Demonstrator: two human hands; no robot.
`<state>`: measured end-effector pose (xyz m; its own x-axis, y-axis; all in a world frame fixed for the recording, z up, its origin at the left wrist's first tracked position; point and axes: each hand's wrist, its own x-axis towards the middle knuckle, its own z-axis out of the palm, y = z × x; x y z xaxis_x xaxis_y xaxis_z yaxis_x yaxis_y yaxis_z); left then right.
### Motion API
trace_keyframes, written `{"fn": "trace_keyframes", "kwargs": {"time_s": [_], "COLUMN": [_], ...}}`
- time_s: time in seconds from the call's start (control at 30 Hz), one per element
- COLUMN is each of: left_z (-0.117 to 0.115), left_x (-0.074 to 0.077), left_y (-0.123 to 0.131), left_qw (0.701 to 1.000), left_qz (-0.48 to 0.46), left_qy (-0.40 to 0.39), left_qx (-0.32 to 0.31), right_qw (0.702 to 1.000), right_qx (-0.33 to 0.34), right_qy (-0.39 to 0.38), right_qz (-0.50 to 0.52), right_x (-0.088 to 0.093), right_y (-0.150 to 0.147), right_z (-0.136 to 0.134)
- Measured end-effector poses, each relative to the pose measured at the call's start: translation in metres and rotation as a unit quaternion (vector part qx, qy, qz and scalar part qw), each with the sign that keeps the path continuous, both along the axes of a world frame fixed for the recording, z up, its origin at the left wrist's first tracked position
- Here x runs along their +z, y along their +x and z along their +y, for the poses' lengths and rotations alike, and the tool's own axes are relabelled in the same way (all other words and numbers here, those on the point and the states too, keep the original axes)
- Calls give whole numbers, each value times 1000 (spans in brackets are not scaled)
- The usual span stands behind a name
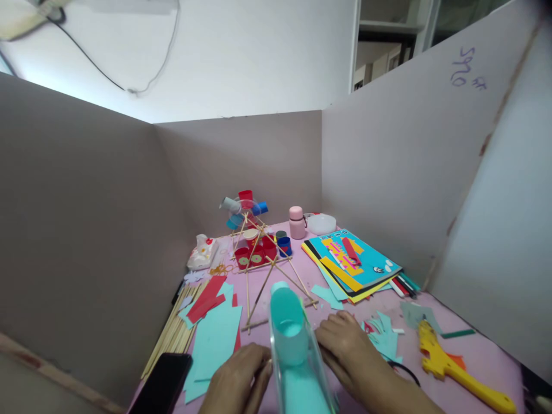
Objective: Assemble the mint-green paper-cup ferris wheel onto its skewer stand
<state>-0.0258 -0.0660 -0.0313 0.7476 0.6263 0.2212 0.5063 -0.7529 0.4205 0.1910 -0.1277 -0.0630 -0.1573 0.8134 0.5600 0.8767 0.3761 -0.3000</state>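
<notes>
Upright in the middle front, close to the camera, is a tall teal object with clear plastic sides (297, 379); its exact kind is unclear. On its left side, my left hand (241, 376) is closed, fingers curled and pinched together near the table. My right hand (351, 351) lies against its right side, fingers bent and pressed together. What either hand grips is hidden. Just beyond stands a frame of thin wooden sticks (261, 287), carrying a wheel (245, 211) with red, blue and grey cups. Teal paper (215, 345) lies left of my left hand.
Left are a phone (161, 382), wooden sticks (172, 333) and red paper strips (207, 302). Right are a yellow glue gun (448, 362), teal paper scraps (386, 339) and a stack of coloured sheets (366, 267). A pink bottle (297, 223) stands behind. Grey partitions (241, 155) surround the table.
</notes>
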Motion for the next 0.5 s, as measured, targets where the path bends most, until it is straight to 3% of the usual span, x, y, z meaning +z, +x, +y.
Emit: {"fn": "trace_keyframes", "kwargs": {"time_s": [0.1,0.2,0.37,0.5], "left_z": [5,17,45,57], "left_x": [8,26,56,66], "left_y": [7,19,46,63], "left_qw": [1000,997,991,988], "left_qz": [7,38,61,73], "left_qy": [-7,-64,-115,-134], "left_qx": [20,27,-19,-38], "right_qw": [997,991,987,983], "right_qx": [10,8,13,20], "right_qy": [-72,-124,-152,-177], "right_qz": [27,44,43,45], "right_x": [11,26,51,61], "right_y": [6,16,40,55], "right_z": [3,12,28,32]}}
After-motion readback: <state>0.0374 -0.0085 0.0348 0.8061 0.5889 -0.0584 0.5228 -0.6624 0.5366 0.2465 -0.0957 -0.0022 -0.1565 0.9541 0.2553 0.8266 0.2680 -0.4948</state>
